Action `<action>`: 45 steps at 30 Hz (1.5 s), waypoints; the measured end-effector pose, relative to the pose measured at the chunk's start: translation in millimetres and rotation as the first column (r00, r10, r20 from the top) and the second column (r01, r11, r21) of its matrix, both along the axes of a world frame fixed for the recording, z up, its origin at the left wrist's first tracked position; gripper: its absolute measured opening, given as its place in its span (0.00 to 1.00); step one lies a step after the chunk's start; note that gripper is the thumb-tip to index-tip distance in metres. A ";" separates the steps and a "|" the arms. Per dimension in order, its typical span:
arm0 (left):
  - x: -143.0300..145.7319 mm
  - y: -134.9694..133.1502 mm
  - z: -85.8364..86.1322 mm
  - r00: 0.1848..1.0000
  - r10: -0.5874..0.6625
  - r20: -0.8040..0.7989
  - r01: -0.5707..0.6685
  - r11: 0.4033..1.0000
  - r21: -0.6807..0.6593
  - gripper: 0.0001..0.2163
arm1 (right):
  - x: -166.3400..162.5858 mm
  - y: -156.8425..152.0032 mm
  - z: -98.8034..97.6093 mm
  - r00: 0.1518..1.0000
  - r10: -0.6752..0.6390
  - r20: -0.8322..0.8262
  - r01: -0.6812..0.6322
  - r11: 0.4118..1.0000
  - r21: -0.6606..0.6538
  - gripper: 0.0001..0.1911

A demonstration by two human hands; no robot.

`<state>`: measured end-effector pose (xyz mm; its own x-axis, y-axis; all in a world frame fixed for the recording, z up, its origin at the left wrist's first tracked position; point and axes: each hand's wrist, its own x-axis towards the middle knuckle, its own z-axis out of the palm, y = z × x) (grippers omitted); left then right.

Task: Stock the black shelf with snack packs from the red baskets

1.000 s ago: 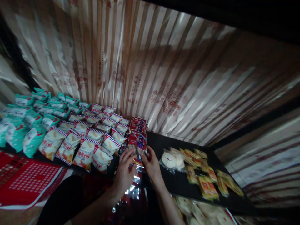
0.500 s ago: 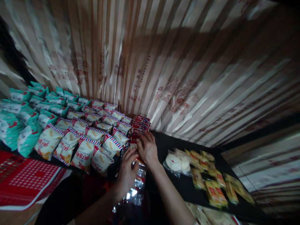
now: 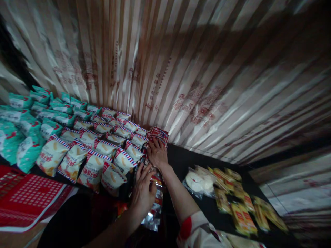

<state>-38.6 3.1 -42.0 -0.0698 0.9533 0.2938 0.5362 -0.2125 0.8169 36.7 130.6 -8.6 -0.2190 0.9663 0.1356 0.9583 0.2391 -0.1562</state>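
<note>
Flat dark-red snack packets lie in a row beside white chip bags, reaching from the curtain toward me. My right hand rests on the far part of this row, its fingers outstretched and palm down. Nearer to me, my left hand lies over the row's left edge with the fingers extended and the thumb apart. Part of the packets is hidden under both hands. Below my left hand, a shiny silver-and-red strip of packets hangs or lies toward the front edge; which one I cannot tell.
White bags with striped tops stand in rows at left, with teal bags beyond. On the black table, round white items in clear wrap and yellow packets lie right. A pleated curtain backs everything; a red basket is front left.
My right hand has slid slightly farther along the red packets toward the curtain, and its sleeve now shows. My left hand stays near the row's closer part. The view has shifted slightly.
</note>
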 end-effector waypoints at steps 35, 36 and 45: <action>-1.5 2.8 -3.7 0.970 0.068 -0.234 -0.066 0.998 0.017 0.19 | 0.0 20.7 5.5 0.997 0.018 -0.071 -0.010 0.995 0.104 0.18; -1.7 3.1 -3.2 0.971 0.069 -0.230 -0.068 0.998 0.012 0.19 | -0.1 20.3 5.4 0.998 0.006 -0.070 0.000 0.996 0.092 0.17; -4.5 4.2 -9.3 0.978 0.059 -0.199 -0.058 0.998 0.013 0.20 | -1.6 24.4 -2.0 0.991 0.042 -0.130 -0.023 0.989 0.145 0.17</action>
<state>-43.0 7.4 -51.4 -0.0648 0.9471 0.3143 0.6996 -0.1815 0.6911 35.1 155.1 -10.7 -0.2206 0.9277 0.3013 0.9228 0.2986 -0.2436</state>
